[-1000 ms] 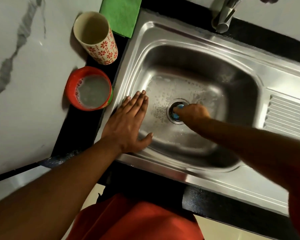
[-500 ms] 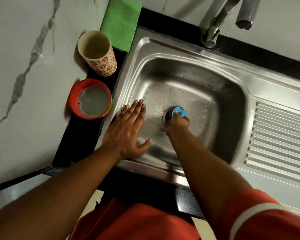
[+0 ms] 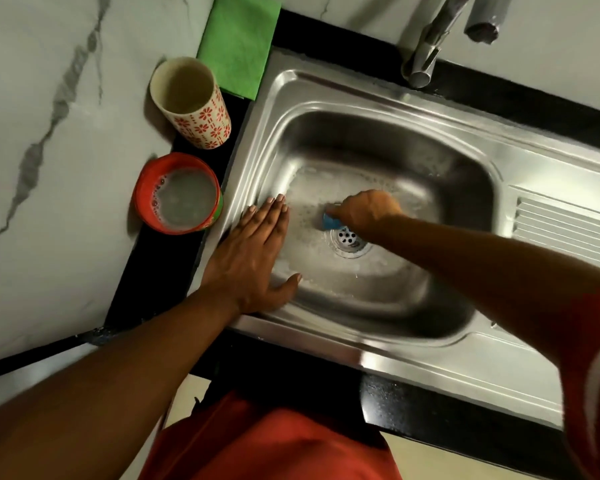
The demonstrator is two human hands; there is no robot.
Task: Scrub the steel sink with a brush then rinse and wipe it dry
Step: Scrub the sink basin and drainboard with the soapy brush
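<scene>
Marble-veined wall tile and a black surface (image 3: 160, 271) frame the steel sink (image 3: 378, 161), its basin floor filmed with suds. The right hand (image 3: 364, 211) is down on that floor, fingers (image 3: 338, 211) curled tight around a blue brush (image 3: 330, 221), which peeks out just below the knuckles and sits right beside the drain (image 3: 349, 239), on its far-left side. How the brush's long axis runs I cannot tell — too little of it shows. The left hand (image 3: 253, 258) lies flat on the near-left rim, fingers straight and pressed together, thumb splayed toward the basin, bracing and holding nothing.

Here's what the next stroke turns on: the unscrubbed walls rise all around the brush, with the left wall nearest, just past the drain toward the bracing hand. The right hand alone is placed to reach them.

Half a second back, that hand covered the drain itself, the brush poking out on its far side; now it has slid up and off, and the strainer holes are bare. The bracing hand hasn't budged. Off to the left — a red bowl (image 3: 142, 202) of soapy water, a patterned cup (image 3: 205, 129), a green cloth (image 3: 239, 46) waiting for the wipe, in my reading.
</scene>
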